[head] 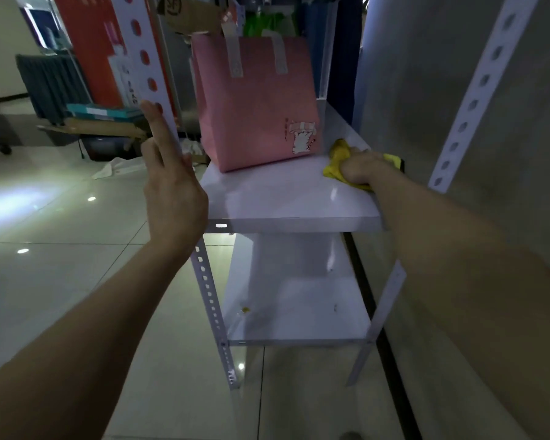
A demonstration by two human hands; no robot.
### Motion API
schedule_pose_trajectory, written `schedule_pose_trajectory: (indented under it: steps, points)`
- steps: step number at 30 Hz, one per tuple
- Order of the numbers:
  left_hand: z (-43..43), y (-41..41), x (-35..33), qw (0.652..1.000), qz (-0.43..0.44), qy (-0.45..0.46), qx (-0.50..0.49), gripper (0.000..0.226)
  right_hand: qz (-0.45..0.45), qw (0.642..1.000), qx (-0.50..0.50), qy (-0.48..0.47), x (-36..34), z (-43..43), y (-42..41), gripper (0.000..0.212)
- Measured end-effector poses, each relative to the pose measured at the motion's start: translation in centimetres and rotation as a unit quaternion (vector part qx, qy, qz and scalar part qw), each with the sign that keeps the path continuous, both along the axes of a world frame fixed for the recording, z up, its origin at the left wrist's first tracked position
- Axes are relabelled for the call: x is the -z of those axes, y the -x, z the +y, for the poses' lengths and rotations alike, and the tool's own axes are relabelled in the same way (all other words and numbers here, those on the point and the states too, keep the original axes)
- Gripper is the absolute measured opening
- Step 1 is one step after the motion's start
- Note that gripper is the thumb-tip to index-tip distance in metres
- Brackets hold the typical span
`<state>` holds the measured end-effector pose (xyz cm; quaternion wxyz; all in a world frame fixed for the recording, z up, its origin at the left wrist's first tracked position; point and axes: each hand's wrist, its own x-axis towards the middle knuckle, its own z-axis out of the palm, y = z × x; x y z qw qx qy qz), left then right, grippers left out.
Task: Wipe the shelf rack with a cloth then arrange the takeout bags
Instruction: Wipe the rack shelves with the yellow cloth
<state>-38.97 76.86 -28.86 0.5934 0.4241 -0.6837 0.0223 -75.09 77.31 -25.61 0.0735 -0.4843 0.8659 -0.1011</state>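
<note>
A white metal shelf rack stands in front of me against a grey wall. On its middle shelf a pink takeout bag with a cat print stands upright at the back left. My right hand presses a yellow cloth onto the same shelf at its right side, just right of the bag. My left hand is raised flat, fingers up, against the rack's front left post; it holds nothing. A lower shelf carries a small yellowish spot.
More bags, one green, and a cardboard box sit higher up behind the pink bag. Stacked boxes and clutter lie on the glossy tiled floor to the left. The wall closes the right side.
</note>
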Motion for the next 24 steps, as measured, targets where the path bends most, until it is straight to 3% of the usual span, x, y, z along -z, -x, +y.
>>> schedule_pose_trajectory:
  steps: [8, 13, 18, 21, 24]
  points:
    - [2.6, -0.4, -1.8, 0.995, -0.013, -0.088, 0.037, 0.09, 0.016, 0.997, -0.068, 0.016, 1.4, 8.4, -5.5, 0.067]
    - [3.0, -2.0, -2.7, 0.988, -0.093, -0.115, 0.051, 0.099, 0.008, 0.992, -0.128, 0.012, 1.1, 7.0, -13.2, 0.068]
    - [3.5, -5.2, -1.2, 0.974, -0.114, -0.14, 0.138, 0.075, 0.012, 0.969, -0.245, 0.018, 1.1, 4.2, -23.7, 0.077]
    - [5.7, -6.4, 3.0, 0.972, -0.066, -0.196, 0.11, 0.071, 0.012, 0.967, -0.251, 0.05, 1.8, 5.2, -23.1, 0.067]
    - [8.2, -6.8, 7.8, 0.964, -0.08, -0.228, 0.111, 0.065, 0.011, 0.975, -0.21, 0.066, 2.4, 7.3, -18.4, 0.06]
